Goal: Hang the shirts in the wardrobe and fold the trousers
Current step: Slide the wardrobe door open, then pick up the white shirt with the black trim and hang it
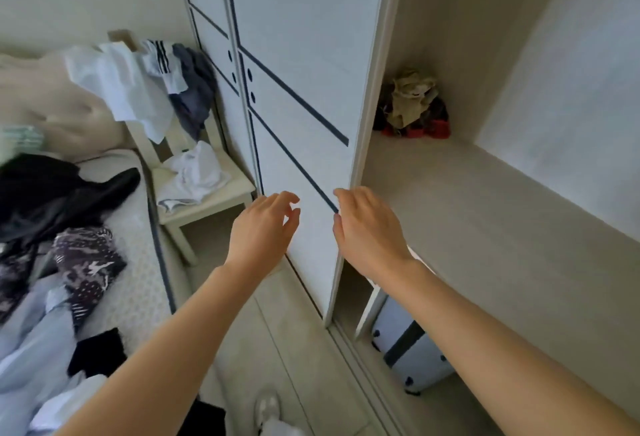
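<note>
Here both hands were apart and held nothing: the left hand (263,227) hung loose-fingered before the wardrobe door (304,89), the right hand (367,227) at the door's edge. The clothes (34,200) lay heaped on the bed (138,283), left of the door. A hasty shove could likely pinch fingers at that edge.

The wardrobe door (304,89) fills the centre of the frame. To its right an open shelf (485,221) holds a heap of clothes (412,106) at the back, with a suitcase (408,349) beneath it, lower centre. Left of the door stands a chair (211,208) — one garment (194,172) on its seat, more shirts (138,85) over its back. A bed (138,279) along the left edge carries laundry (52,193).
</note>
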A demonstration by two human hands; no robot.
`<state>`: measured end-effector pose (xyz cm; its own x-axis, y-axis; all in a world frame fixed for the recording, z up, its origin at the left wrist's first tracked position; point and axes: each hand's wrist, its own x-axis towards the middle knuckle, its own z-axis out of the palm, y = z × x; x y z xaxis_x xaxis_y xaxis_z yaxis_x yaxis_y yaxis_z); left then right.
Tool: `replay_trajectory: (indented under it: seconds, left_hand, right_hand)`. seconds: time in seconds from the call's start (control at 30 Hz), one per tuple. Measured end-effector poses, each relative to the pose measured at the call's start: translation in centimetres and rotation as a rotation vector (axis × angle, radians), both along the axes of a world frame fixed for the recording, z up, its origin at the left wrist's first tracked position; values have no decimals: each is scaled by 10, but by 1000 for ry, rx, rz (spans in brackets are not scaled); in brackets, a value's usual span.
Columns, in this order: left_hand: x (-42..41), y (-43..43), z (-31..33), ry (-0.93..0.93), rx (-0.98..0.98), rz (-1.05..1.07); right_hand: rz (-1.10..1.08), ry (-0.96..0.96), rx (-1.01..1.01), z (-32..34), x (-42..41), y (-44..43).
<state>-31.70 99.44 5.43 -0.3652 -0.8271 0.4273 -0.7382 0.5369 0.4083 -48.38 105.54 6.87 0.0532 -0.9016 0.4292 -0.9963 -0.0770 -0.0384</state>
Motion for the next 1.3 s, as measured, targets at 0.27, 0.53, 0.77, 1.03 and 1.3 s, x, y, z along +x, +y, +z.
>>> replay_trajectory:
  seconds: [0.27,0.53,0.77,1.03,1.3]
  left_hand:
    - [93,-73,-47,-80,176,202]
    - [190,-192,-65,-107,272,366]
    - [239,-295,-71,-146,317,425]
    - [244,-441,-83,-176,334,460]
    - [252,-596,-80,-156,384,631]
  right_hand:
    - [201,-52,217,-44,67,-105]
    - [278,-87,324,-78,134,-251]
    - [305,-80,409,-93,173,-361]
    - [347,-30,433,-102,187,-516]
    - [402,18,473,-94,198,-693]
